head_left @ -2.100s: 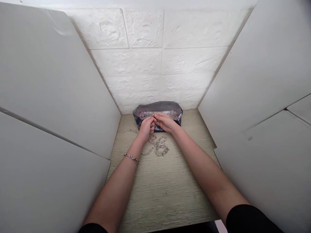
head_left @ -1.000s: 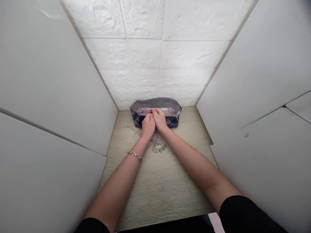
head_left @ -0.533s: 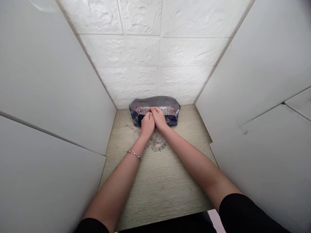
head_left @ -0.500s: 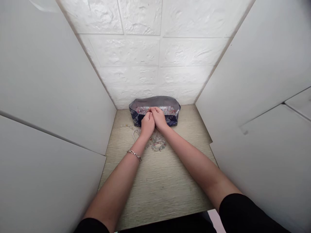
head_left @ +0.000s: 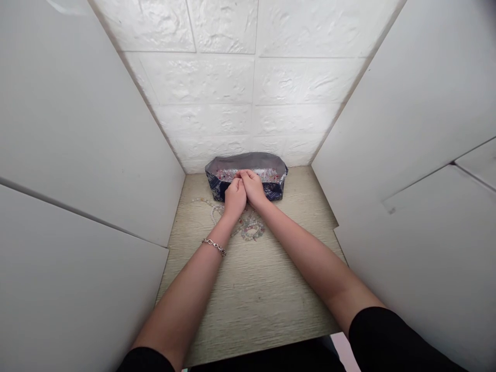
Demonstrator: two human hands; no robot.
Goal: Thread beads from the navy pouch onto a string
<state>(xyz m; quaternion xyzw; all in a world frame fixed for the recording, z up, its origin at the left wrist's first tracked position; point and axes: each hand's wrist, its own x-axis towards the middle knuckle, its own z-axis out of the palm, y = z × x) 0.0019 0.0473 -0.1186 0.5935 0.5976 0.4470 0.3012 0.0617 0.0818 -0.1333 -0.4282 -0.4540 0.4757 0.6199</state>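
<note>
My left hand (head_left: 235,197) and my right hand (head_left: 251,187) meet at the front edge of an open dark blue patterned bag (head_left: 276,192). Both are closed, fingertips pressed together; whatever they pinch is too small or hidden to make out. Inside the bag lies a heap of small pale, pink and red beads (head_left: 271,175). Beneath my wrists, strings of pale beads (head_left: 252,230) lie looped on the wooden board, partly covered by my hands. One strand trails off to the left. A silver chain bracelet (head_left: 214,247) circles my left wrist.
The board (head_left: 248,299) has a pale wood grain. A white brick-patterned wall (head_left: 232,82) rises behind the bag. Light grey panels stand close on the left (head_left: 85,124) and right (head_left: 395,124), boxing in the space.
</note>
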